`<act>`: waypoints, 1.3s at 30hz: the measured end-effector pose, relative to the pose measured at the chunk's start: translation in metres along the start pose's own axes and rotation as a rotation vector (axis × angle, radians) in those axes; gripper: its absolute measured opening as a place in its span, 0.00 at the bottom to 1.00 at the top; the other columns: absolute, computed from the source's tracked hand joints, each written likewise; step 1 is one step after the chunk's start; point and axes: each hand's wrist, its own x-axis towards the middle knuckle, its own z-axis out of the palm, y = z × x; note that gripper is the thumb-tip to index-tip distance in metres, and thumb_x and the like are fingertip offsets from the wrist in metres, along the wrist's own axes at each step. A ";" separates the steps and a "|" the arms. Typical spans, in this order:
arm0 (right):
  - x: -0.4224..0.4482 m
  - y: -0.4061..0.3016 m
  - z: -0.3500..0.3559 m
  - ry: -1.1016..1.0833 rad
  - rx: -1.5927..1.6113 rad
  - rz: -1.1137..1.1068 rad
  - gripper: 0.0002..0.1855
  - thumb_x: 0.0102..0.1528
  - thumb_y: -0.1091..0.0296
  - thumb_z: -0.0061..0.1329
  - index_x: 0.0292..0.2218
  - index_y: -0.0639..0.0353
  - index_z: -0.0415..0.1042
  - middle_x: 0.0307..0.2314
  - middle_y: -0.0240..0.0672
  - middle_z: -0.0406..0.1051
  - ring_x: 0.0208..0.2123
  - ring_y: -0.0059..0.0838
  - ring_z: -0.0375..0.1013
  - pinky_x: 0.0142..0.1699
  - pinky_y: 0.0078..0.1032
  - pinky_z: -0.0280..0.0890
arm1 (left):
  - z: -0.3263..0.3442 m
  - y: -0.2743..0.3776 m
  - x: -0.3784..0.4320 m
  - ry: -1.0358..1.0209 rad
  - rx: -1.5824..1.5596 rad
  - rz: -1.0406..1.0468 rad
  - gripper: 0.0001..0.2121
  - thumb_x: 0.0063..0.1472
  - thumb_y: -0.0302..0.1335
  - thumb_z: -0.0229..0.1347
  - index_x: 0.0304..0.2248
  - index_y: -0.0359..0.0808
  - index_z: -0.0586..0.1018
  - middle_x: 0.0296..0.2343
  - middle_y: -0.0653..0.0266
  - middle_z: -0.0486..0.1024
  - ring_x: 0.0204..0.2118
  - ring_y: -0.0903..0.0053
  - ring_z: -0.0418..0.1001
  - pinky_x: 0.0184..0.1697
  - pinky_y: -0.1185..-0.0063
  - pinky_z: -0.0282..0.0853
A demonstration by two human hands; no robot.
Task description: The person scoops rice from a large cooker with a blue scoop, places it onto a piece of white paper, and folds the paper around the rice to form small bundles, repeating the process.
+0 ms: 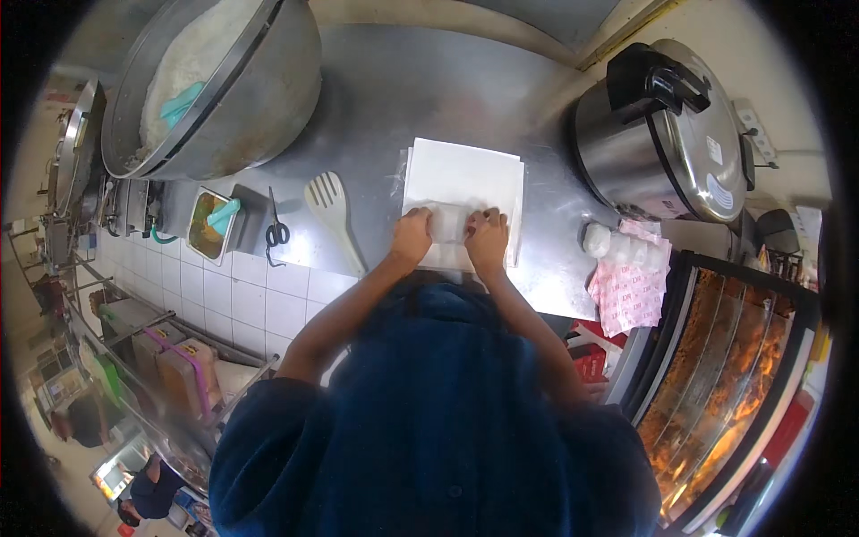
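My left hand [411, 235] and my right hand [488, 240] grip the two sides of a small white paper-wrapped bundle [447, 225]. What the paper encloses is hidden. Beneath the bundle lies a stack of white paper sheets [463, 171] on the steel table [416, 80], close to its front edge. A clear plastic edge shows along the stack's left side. To the left of my left hand rests a cream slotted turner [332, 208], its handle pointing towards me. Several white wrapped bundles [621, 247] sit on pink printed paper [631, 292] at the table's right.
A large metal bowl of rice [268, 107] with a turquoise utensil stands at back left. Nearer are black-handled scissors [276, 231] and a metal pan of sauce [205, 228]. A rice cooker [631, 148] and a lit food display case [725, 376] flank the right. Another person [154, 490] is far left.
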 end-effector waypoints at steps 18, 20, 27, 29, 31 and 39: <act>-0.027 0.050 0.025 0.005 0.215 -0.382 0.13 0.46 0.78 0.52 0.37 0.62 0.75 0.37 0.42 0.73 0.43 0.42 0.72 0.45 0.38 0.69 | -0.023 -0.037 -0.001 -0.194 0.354 0.680 0.16 0.53 0.25 0.57 0.42 0.29 0.77 0.44 0.52 0.73 0.49 0.58 0.71 0.53 0.67 0.70; -0.041 0.053 0.025 0.055 0.162 -0.448 0.16 0.47 0.78 0.53 0.40 0.63 0.75 0.40 0.42 0.73 0.46 0.40 0.72 0.48 0.37 0.68 | -0.019 -0.042 -0.016 -0.125 0.414 0.724 0.19 0.54 0.25 0.56 0.46 0.26 0.75 0.47 0.50 0.71 0.52 0.55 0.69 0.54 0.66 0.69; -0.058 0.056 0.004 -0.096 0.166 -0.504 0.25 0.48 0.75 0.50 0.50 0.64 0.70 0.52 0.46 0.68 0.58 0.43 0.63 0.58 0.43 0.60 | -0.044 -0.048 -0.020 -0.194 0.256 0.909 0.21 0.52 0.23 0.55 0.47 0.27 0.75 0.48 0.53 0.72 0.50 0.58 0.69 0.54 0.65 0.68; -0.053 0.064 0.010 -0.110 0.164 -0.544 0.24 0.48 0.75 0.50 0.49 0.62 0.70 0.51 0.44 0.68 0.57 0.42 0.64 0.59 0.43 0.59 | -0.040 -0.056 -0.015 -0.229 0.311 0.965 0.20 0.52 0.24 0.56 0.46 0.27 0.76 0.47 0.55 0.73 0.49 0.60 0.70 0.54 0.65 0.69; -0.044 0.069 0.010 -0.120 0.138 -0.570 0.22 0.49 0.75 0.50 0.47 0.59 0.71 0.49 0.42 0.69 0.54 0.41 0.66 0.59 0.43 0.59 | -0.036 -0.058 -0.008 -0.180 0.294 0.973 0.17 0.52 0.24 0.56 0.43 0.32 0.78 0.43 0.60 0.74 0.47 0.65 0.70 0.54 0.68 0.68; -0.029 0.055 0.002 -0.096 0.130 -0.406 0.13 0.52 0.75 0.51 0.40 0.53 0.74 0.39 0.33 0.73 0.46 0.35 0.69 0.55 0.42 0.55 | -0.008 -0.037 -0.011 0.099 0.134 0.512 0.05 0.57 0.21 0.53 0.33 0.37 0.77 0.34 0.62 0.77 0.41 0.64 0.72 0.45 0.66 0.63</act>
